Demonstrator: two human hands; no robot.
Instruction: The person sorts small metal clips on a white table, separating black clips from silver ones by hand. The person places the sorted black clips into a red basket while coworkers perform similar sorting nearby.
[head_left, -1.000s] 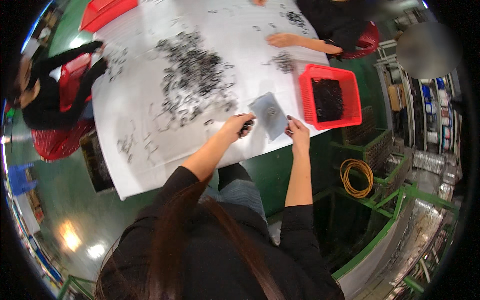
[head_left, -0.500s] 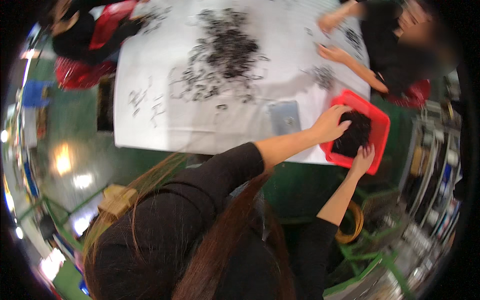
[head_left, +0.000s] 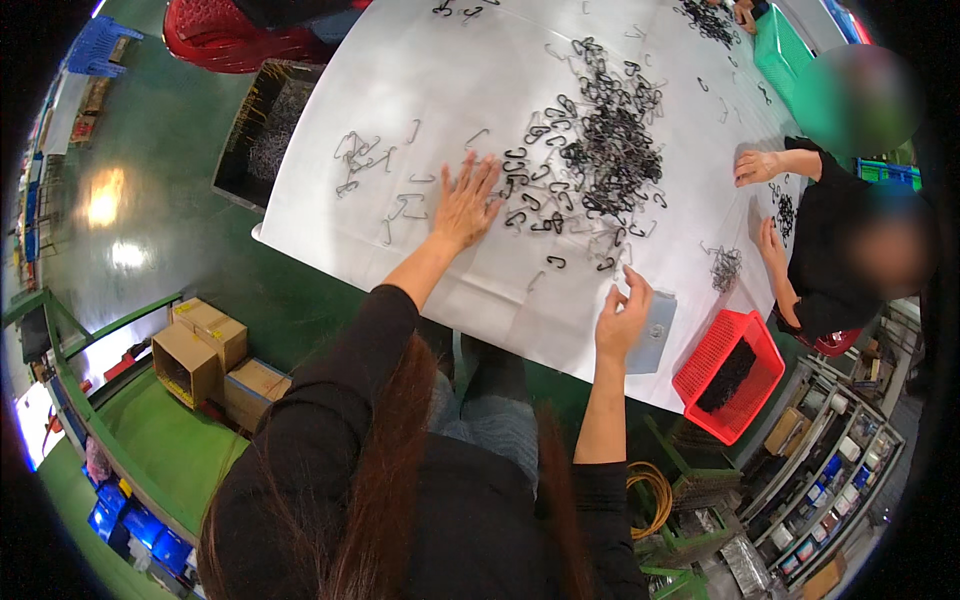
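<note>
My left hand (head_left: 465, 205) lies spread on the white-covered table (head_left: 330, 250), its fingers at the left edge of a pile of small black hooks (head_left: 615, 150). Loose hooks (head_left: 405, 205) are scattered left of that hand. Near the table's front edge, my right hand (head_left: 622, 318) hovers or rests with fingers loosely bent and apart; I see nothing between them. Just beyond its fingertips lie a few stray hooks. A flat pale blue rectangular thing (head_left: 657, 335) is right beside it. Further right, a red plastic basket (head_left: 742, 328) holds a mass of black pieces (head_left: 728, 378).
A co-worker's hands (head_left: 758, 168) are over small heaps at the table's right side. A green basket (head_left: 780, 50) stands at the far right. A dark bin of metal pieces (head_left: 265, 135) is beside the table's left edge. Cardboard boxes (head_left: 215, 340) lie at the lower left.
Both my hands have left the red basket and moved left: the left to the hook pile, the right near the pale blue thing. The view has shifted too.
</note>
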